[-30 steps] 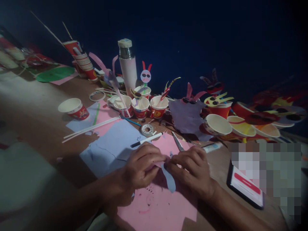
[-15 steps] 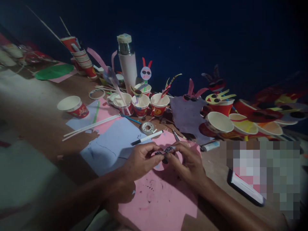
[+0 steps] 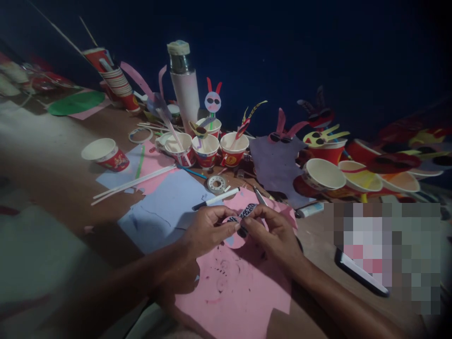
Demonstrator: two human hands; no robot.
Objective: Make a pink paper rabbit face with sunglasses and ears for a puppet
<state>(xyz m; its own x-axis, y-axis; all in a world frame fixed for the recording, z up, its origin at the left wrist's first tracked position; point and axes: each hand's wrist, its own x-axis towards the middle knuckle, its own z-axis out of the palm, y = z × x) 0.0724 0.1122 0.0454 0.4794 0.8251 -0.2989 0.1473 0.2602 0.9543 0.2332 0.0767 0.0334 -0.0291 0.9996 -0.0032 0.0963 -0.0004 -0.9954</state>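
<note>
Between my two hands is a small pink paper face (image 3: 235,241) with black eye shapes. My left hand (image 3: 209,230) pinches its left edge between thumb and fingers. My right hand (image 3: 278,235) pinches a patterned black-and-white paper strip (image 3: 248,210) against the upper part of the face; the fingers hide where the two meet. Both hands hover just over a pink sheet (image 3: 233,292) with black marks on it. A black-and-white marker (image 3: 216,199) lies just beyond my left hand, and a pointed metal tool (image 3: 259,195) lies beyond my right.
Red paper cups (image 3: 205,150) holding paper animal faces on straws stand across the back. Blue paper (image 3: 165,207), white straws (image 3: 134,183) and a tape roll (image 3: 216,184) lie to the left and ahead. A tall bottle (image 3: 185,89) stands behind; a phone (image 3: 363,273) lies right.
The patterned strip now shows more clearly, standing up between the fingers of my right hand. Both hands stay nearly in place on the paper face. The camera view has shifted slightly.
</note>
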